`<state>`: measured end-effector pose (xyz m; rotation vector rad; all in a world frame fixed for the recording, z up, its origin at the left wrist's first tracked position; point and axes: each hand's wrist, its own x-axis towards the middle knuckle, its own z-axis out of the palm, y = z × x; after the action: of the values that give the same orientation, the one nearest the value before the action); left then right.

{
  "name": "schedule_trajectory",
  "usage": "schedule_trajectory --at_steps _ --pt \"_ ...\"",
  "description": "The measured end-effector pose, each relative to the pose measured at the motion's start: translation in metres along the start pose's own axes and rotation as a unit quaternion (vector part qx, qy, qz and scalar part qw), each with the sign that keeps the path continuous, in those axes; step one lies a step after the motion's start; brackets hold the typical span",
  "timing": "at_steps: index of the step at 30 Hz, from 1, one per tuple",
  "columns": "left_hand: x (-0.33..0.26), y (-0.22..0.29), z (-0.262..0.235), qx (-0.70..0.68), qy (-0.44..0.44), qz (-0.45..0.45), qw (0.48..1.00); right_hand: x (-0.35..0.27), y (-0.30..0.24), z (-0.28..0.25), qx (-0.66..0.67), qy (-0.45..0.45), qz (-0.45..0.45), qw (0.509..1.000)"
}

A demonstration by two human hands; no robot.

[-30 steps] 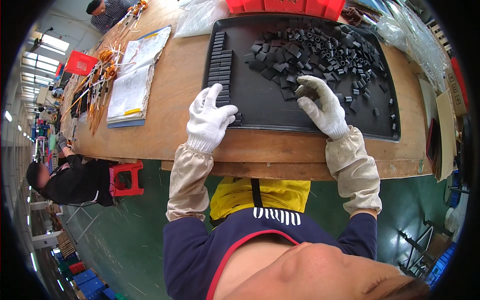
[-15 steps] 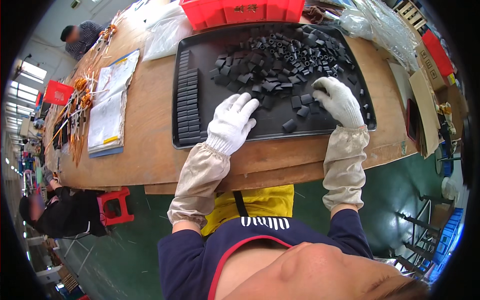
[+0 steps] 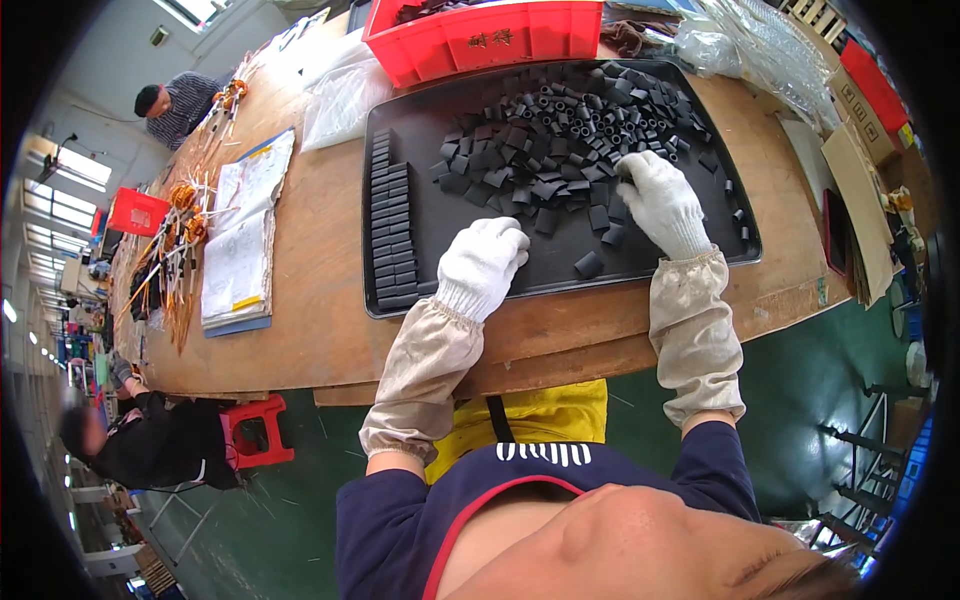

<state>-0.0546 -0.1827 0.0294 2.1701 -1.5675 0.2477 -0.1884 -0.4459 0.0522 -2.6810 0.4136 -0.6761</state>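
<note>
1. Loose black tube pieces [image 3: 520, 138] lie heaped in a black tray [image 3: 430, 230], lined-up pieces [image 3: 393, 225] along its left side.
2. The left hand [image 3: 484, 262], curled narrow, is near the heap; the right hand [image 3: 664, 205], fingers bent, is at its edge; whether either holds anything cannot be told.
3. The tray rests on a wooden desk [image 3: 330, 250], before a red bin [image 3: 425, 55].

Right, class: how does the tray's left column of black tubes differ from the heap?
The left column is lined up in order; the heap is jumbled. The column is narrow; the heap spreads wide. Both hold short black tubes and lie in the black tray.
</note>
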Motion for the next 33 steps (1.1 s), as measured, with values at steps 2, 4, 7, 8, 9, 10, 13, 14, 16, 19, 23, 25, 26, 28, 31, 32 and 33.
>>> schedule_trajectory --at_steps 2,4,7,8,9,10,13,14,16,19,23,25,26,28,31,32,33 --pt "0.000 0.004 0.002 0.022 -0.034 -0.017 0.999 0.002 -0.011 0.003 0.104 0.040 -0.017 0.994" --pt "0.003 0.010 -0.002 0.008 -0.060 -0.080 0.995 -0.002 -0.032 0.004 0.202 0.041 -0.029 0.978" --pt "0.006 0.012 -0.006 -0.043 -0.065 -0.139 0.987 -0.005 -0.051 0.014 0.200 0.015 -0.117 0.973" --pt "0.003 0.010 -0.006 -0.076 -0.051 -0.137 0.986 -0.007 -0.058 0.016 0.191 -0.013 -0.128 0.973" --pt "0.001 0.008 -0.005 -0.109 -0.038 -0.135 0.984 -0.009 -0.061 0.023 0.209 -0.030 -0.134 0.968" --pt "-0.001 0.006 -0.004 -0.174 -0.012 -0.147 0.974 -0.010 -0.064 0.028 0.226 -0.046 -0.141 0.963" --pt "-0.006 -0.002 -0.002 -0.350 0.045 -0.162 0.922 -0.019 -0.072 0.037 0.239 -0.063 -0.138 0.959" --pt "-0.007 -0.004 -0.002 -0.359 0.020 -0.164 0.919 -0.019 -0.073 0.039 0.240 -0.055 -0.142 0.959" --pt "-0.006 -0.002 -0.008 -0.377 -0.029 -0.169 0.910 -0.017 -0.072 0.041 0.235 -0.033 -0.151 0.960" --pt "-0.009 -0.003 -0.012 -0.384 -0.061 -0.160 0.907 -0.014 -0.072 0.037 0.241 -0.024 -0.161 0.957" --pt "-0.011 -0.008 -0.010 -0.567 -0.134 -0.218 0.783 -0.016 -0.067 0.043 0.318 -0.010 -0.156 0.935" --pt "-0.012 -0.004 -0.011 -0.611 -0.147 -0.236 0.741 -0.017 -0.067 0.045 0.347 -0.012 -0.150 0.926" --pt "-0.012 -0.005 -0.010 -0.607 -0.147 -0.240 0.743 -0.017 -0.067 0.045 0.341 -0.016 -0.155 0.927" --pt "-0.012 -0.006 -0.008 -0.598 -0.147 -0.247 0.749 -0.016 -0.068 0.044 0.328 -0.024 -0.166 0.930" --pt "-0.010 -0.004 -0.012 -0.561 -0.150 -0.256 0.773 -0.016 -0.068 0.042 0.317 -0.015 -0.172 0.932" --pt "-0.009 -0.003 -0.012 -0.573 -0.147 -0.259 0.764 -0.016 -0.068 0.041 0.321 0.001 -0.167 0.932" --pt "-0.009 -0.003 -0.013 -0.584 -0.143 -0.262 0.755 -0.015 -0.070 0.040 0.324 0.017 -0.163 0.932"
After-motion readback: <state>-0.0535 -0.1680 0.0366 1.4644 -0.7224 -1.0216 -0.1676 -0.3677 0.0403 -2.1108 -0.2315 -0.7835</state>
